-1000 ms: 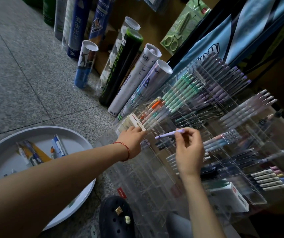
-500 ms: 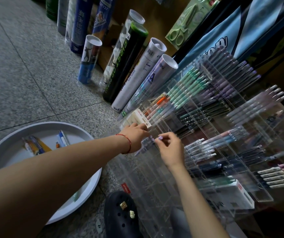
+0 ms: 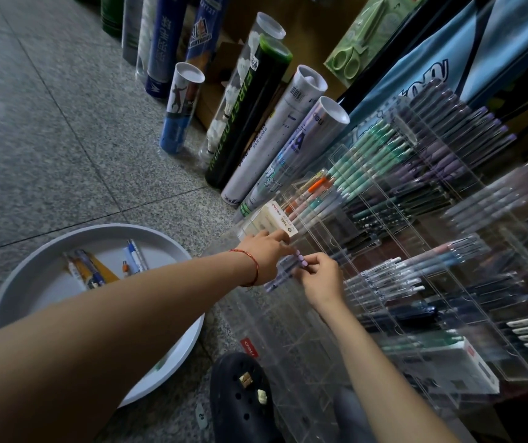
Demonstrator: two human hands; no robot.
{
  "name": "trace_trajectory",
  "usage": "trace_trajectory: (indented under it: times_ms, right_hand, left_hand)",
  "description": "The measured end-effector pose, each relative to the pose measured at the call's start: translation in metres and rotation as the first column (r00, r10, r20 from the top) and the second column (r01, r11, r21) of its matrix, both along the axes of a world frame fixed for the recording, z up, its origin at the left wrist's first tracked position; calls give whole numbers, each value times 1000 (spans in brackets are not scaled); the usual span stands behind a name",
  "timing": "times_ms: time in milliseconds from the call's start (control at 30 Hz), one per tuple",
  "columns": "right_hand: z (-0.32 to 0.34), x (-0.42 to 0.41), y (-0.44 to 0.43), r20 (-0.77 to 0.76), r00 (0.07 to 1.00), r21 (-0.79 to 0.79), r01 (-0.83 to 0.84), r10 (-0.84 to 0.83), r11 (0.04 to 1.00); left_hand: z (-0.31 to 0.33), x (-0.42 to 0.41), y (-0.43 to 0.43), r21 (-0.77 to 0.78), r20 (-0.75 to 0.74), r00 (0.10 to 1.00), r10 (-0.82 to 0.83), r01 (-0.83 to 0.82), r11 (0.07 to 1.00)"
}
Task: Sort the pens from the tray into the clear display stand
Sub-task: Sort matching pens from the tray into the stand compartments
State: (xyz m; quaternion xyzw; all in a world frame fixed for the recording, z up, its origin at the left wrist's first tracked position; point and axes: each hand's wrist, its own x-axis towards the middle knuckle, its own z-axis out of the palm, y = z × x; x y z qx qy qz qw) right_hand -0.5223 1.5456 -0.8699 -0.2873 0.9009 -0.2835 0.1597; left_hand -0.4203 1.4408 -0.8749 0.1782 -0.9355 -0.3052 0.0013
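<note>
A round white tray (image 3: 96,230) lies on the floor at the left with several pens (image 3: 91,271) in it. To the right, the clear display stand (image 3: 288,330) leans back, its rows full of pens. My right hand (image 3: 320,279) pinches the top end of a lilac pen (image 3: 301,263) that lies slanted in a slot at the stand's front left, beside other lilac pens (image 3: 283,271). Next to that slot my left hand (image 3: 266,254) rests on the stand, fingers reaching toward a white pen box (image 3: 272,219); its thumb is hidden.
Shuttlecock tubes (image 3: 246,116) lean against a shelf behind the stand. A black clog (image 3: 240,391) sits at the bottom centre by the stand's base. A packaged pair of green scissors (image 3: 355,43) hangs at the top right. Grey granite floor (image 3: 48,123) spreads to the left.
My right hand has carried the lilac pen down and left, from level above the stand into the front-left slot. My left hand has stayed on the stand.
</note>
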Motion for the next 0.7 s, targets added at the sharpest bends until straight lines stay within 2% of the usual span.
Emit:
trace_trajectory:
  times_ms: [100,233,333,500,567,633,700]
  right_hand:
    - [-4,2,0,54,996,-96,72,-67,993]
    - [-8,4,-12,111,988,-135,125,-110,983]
    - [-7,8,-17,54,989,-121,141,-135,983]
    - [-7,-1,-9,-45,999,-66,-10,7,998]
    - [-4,2,-10,-57,998,-9,-30,29,1000]
    - [7,15,-10,-149,989,60,-10,19,998]
    - [20,34,-12,-437,899,86,16,23,996]
  left_hand:
    - [-2,-1,2,27,-26,1000,16,-15,1000]
    - [3,1,0,62,-72,996,45,-41,997]
    - [9,2,0,75,-89,994,59,-53,996]
    - [22,12,-10,106,-312,920,238,-215,971]
    - [20,25,-25,155,-290,908,303,-268,951]
    - [12,46,-45,162,-211,926,312,-282,946]
    - [0,72,-60,121,-62,946,319,-310,943]
